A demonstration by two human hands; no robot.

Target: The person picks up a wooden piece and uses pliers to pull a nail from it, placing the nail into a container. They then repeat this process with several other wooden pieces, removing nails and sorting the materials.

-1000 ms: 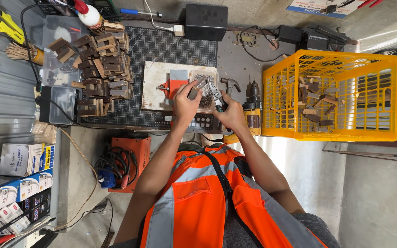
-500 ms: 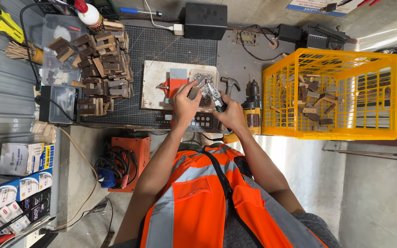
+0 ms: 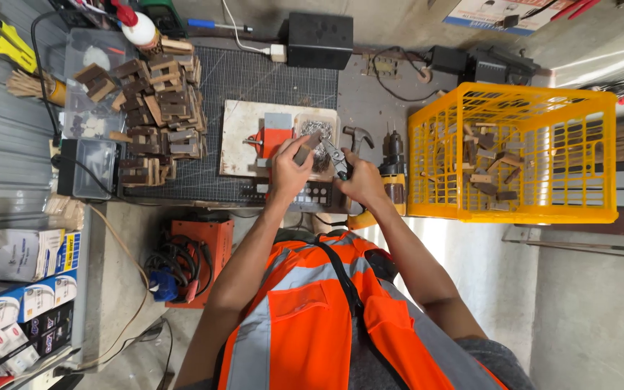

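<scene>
Overhead view of a person in an orange vest at a workbench. The left hand (image 3: 292,165) is closed around a small dark block (image 3: 303,153), pinched between thumb and fingers and held just above the pale board (image 3: 236,141). The right hand (image 3: 359,180) is wrapped around the handles of a pair of pliers (image 3: 337,160), whose nose points toward the block and the shallow tray of metal bits (image 3: 317,132) beside the red clamp (image 3: 274,141). Whether the plier tips touch the block cannot be told. The step in hand appears to be fitting or pulling a small metal part on the block. The next move would call for a steady left grip and fine aim of the plier nose. A pile of wooden pieces (image 3: 154,108) lies to the left; a yellow crate (image 3: 514,155) holding more pieces stands to the right.
</scene>
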